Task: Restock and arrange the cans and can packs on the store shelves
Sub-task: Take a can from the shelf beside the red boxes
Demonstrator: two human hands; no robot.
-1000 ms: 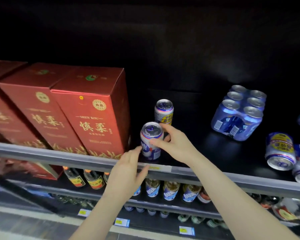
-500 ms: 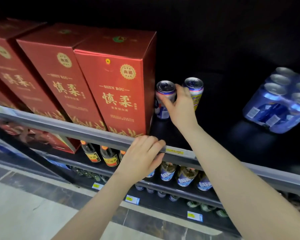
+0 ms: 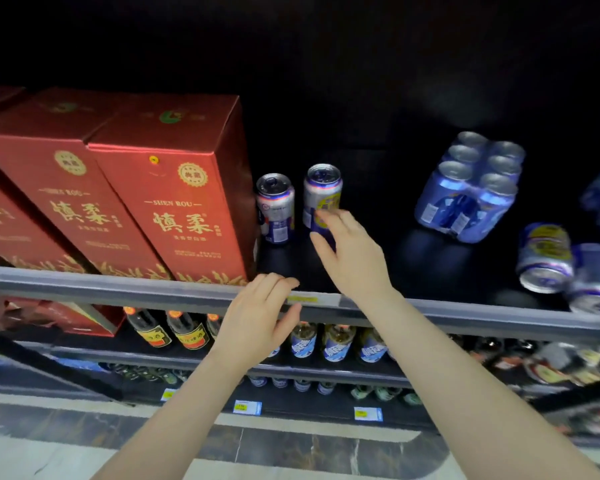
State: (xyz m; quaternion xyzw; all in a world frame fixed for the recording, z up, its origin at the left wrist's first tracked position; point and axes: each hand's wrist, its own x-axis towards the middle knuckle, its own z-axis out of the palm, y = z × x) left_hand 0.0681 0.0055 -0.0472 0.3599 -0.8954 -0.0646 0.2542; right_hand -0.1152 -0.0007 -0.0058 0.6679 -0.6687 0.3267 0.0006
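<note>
Just beyond the right hand [image 3: 350, 251], two cans stood upright side by side on the dark shelf. The nearer can [image 3: 323, 199] sat at the fingertips of that hand, whose fingers were loosely spread around its lower side; whether they actually pressed on it or had just let go could not be told. The second can [image 3: 275, 207] stood to the left of it, just beside a red box [image 3: 177, 199]. The left hand [image 3: 260, 320] rested on the front rail of the shelf [image 3: 101, 289], fingers bent over its edge and thumb below, holding no can.

Well to the right of the right hand sat a six-pack [image 3: 471, 192] in blue shrink-wrap, tilted, and farther right a loose can [image 3: 544, 258] lay on its side.

Judging by their look, the single cans would be light enough for one hand, stiff if full, but smooth and rather slippery, so a wrap of fingers and thumb around the middle of the body would serve best. Being tall and narrow, they would likely tip if nudged near the top. The pack would probably be much heavier, and its film soft and stretchy, so a hand under or around the base seemed safer than pulling at the wrap.
</note>
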